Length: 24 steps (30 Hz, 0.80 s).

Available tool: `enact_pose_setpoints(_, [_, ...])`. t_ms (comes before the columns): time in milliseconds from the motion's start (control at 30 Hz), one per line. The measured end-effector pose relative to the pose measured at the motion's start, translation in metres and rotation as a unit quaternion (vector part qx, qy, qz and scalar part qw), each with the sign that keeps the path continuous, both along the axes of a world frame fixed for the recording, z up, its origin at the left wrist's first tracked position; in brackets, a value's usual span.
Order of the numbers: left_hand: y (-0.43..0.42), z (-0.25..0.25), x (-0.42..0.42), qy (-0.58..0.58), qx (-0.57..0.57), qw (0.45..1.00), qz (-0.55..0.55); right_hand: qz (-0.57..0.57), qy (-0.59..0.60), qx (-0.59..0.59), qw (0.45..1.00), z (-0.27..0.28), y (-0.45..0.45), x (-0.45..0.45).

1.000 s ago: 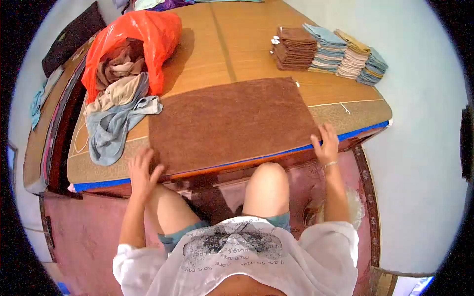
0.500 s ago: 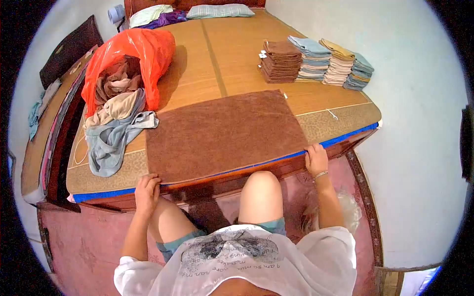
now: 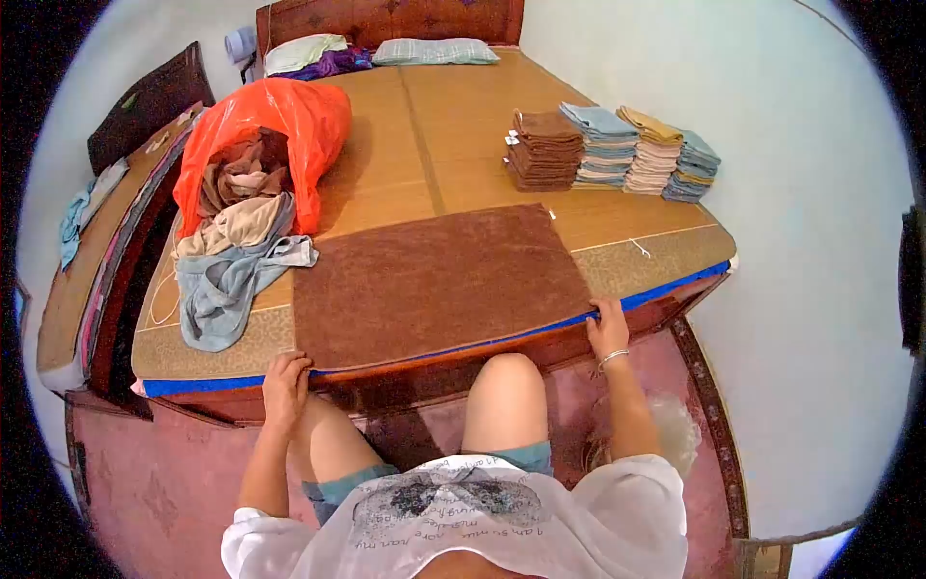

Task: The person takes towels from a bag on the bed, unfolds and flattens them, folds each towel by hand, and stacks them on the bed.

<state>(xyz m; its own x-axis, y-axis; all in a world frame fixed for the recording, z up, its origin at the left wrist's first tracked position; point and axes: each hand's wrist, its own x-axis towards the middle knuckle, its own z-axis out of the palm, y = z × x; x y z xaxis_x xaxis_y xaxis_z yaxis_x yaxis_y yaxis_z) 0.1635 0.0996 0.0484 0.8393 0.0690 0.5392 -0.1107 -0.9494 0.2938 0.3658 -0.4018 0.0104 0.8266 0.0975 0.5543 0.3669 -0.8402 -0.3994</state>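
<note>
A brown towel [image 3: 439,285] lies spread flat at the front of the bed, its near edge along the bed's front edge. My left hand [image 3: 286,386] pinches the towel's near left corner. At the near right corner, my right hand [image 3: 607,326], with a bracelet on the wrist, has its fingers closed on the cloth. A small white tag shows at the towel's far right corner. To the left, an orange-red plastic bag [image 3: 323,116] lies with its mouth towards me, and crumpled brown, beige and grey-blue towels [image 3: 217,294] spill out of it.
Folded towels stand in several stacks at the right: brown [image 3: 546,154], blue-topped [image 3: 603,145], yellow-topped [image 3: 648,154] and grey-blue [image 3: 691,169]. A white tag or cord [image 3: 640,248] lies in front of them. Pillows [image 3: 434,51] rest by the headboard [image 3: 395,21].
The view has tilted up slightly, so the bed sits lower in the picture and more headboard shows. The towel stays flat, with both hands at its near corners.
</note>
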Motion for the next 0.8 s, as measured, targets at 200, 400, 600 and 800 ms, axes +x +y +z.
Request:
enact_pose_setpoints(200, [0.003, -0.008, 0.0, 0.003, -0.003, 1.0, 0.017, -0.032, 0.052, -0.028, 0.998, 0.0, 0.005, 0.0])
enact_pose_setpoints(400, [0.008, -0.018, 0.002, -0.016, -0.002, 1.0, 0.021, -0.024, 0.03, -0.037, 0.999, -0.003, 0.001, 0.002])
enact_pose_setpoints(600, [0.002, -0.014, 0.0, -0.015, -0.022, 0.999, 0.028, -0.016, 0.121, 0.118, 0.985, -0.001, -0.001, 0.004])
enact_pose_setpoints(800, [0.002, -0.016, 0.002, -0.024, -0.023, 0.999, 0.03, -0.041, 0.055, -0.031, 0.997, 0.0, 0.0, 0.007])
